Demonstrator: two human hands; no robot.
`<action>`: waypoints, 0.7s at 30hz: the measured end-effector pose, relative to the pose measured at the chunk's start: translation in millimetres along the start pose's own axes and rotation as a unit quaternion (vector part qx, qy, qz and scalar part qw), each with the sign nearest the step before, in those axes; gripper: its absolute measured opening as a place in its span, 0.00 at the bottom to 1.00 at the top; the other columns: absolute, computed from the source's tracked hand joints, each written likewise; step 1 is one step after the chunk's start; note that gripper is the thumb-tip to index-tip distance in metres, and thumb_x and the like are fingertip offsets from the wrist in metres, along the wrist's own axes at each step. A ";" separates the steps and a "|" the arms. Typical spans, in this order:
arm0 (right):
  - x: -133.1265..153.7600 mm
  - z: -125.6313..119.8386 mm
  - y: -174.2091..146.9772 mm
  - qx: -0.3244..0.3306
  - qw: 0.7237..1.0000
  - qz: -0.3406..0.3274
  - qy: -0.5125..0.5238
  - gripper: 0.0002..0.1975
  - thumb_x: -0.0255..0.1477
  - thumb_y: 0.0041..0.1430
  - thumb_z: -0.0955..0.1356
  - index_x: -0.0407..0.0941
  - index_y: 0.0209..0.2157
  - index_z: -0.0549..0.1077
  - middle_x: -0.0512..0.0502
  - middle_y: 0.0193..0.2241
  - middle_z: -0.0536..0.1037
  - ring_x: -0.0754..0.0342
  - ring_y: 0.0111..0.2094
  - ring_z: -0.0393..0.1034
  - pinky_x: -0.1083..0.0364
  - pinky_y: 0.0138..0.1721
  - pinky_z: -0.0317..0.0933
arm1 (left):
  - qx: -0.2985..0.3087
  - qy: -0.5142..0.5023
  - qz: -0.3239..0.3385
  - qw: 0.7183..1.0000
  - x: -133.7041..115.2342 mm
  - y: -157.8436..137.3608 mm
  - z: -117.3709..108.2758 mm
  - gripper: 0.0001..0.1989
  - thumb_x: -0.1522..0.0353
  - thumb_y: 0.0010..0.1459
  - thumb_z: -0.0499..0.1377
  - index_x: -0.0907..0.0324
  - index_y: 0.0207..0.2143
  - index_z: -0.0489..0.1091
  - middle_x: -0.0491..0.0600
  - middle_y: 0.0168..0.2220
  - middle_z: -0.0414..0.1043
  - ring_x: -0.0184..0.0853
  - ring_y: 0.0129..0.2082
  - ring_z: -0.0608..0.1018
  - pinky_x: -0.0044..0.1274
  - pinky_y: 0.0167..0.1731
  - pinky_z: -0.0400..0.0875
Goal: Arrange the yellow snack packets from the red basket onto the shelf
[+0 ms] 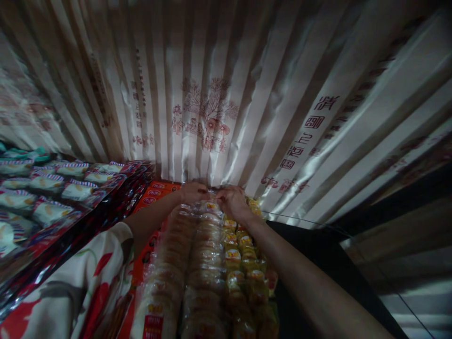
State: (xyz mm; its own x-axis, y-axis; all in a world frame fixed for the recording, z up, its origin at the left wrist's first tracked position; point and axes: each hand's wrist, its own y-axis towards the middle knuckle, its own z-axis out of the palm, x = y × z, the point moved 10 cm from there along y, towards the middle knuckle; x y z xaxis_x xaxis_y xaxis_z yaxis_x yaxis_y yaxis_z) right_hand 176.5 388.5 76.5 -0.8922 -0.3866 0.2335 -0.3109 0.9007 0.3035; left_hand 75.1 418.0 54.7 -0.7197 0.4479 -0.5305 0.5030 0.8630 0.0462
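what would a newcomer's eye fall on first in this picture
Probably the pale, shiny, pleated curtain with dark red printing, across the upper picture. Near its lower edge, the bare left hand and bare right hand are close together at the far end of long rows of pale, round, plastic-wrapped pieces. White packets with striped ends lie at far left.

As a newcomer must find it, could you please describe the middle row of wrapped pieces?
Below the printed backdrop, the left hand and right hand nearly meet. The middle row runs toward the viewer, between the red-labelled row and the yellow packets; only its far end lies between the hands.
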 end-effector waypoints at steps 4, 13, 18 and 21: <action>3.4 -4.9 -3.6 -0.018 1.000 -0.009 0.009 0.04 0.27 0.51 0.69 0.46 0.29 0.77 0.47 0.28 0.77 0.51 0.38 0.67 0.51 0.46 0.53 | 0.008 0.064 -0.006 0.998 -2.9 -3.1 -0.6 0.09 0.64 0.52 0.59 0.59 0.33 0.75 0.45 0.32 0.76 0.32 0.33 0.75 0.19 0.35 0.65; 23.4 -13.1 -25.7 0.004 0.985 -0.154 0.073 0.04 0.34 0.48 0.72 0.49 0.27 0.78 0.47 0.32 0.76 0.50 0.43 0.63 0.50 0.47 0.54 | -0.008 0.084 0.008 0.996 -5.6 -2.9 0.0 0.08 0.66 0.52 0.58 0.58 0.32 0.76 0.45 0.31 0.77 0.31 0.32 0.75 0.19 0.33 0.65; 16.7 1.8 -21.2 0.017 0.989 -0.128 0.069 0.03 0.30 0.49 0.72 0.47 0.24 0.77 0.48 0.26 0.76 0.52 0.38 0.66 0.52 0.45 0.55 | -0.026 0.091 0.040 0.995 -11.2 -3.1 -2.5 0.05 0.69 0.50 0.60 0.58 0.29 0.76 0.45 0.31 0.76 0.33 0.34 0.75 0.21 0.38 0.67; 14.0 4.4 -18.5 -0.005 0.993 -0.104 0.059 0.03 0.28 0.48 0.71 0.46 0.22 0.76 0.48 0.24 0.75 0.52 0.36 0.66 0.53 0.45 0.54 | -0.063 0.092 0.063 0.992 -17.5 -5.4 -9.6 0.03 0.70 0.48 0.61 0.59 0.28 0.74 0.47 0.34 0.75 0.34 0.41 0.73 0.24 0.46 0.65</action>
State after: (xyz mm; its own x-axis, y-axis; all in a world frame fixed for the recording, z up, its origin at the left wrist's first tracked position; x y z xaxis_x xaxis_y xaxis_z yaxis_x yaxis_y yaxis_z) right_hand 168.3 367.3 70.1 -0.7642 -0.5850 0.2716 -0.4806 0.7973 0.3651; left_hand 80.4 407.8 71.9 -0.7351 0.5797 -0.3515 0.5399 0.8141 0.2137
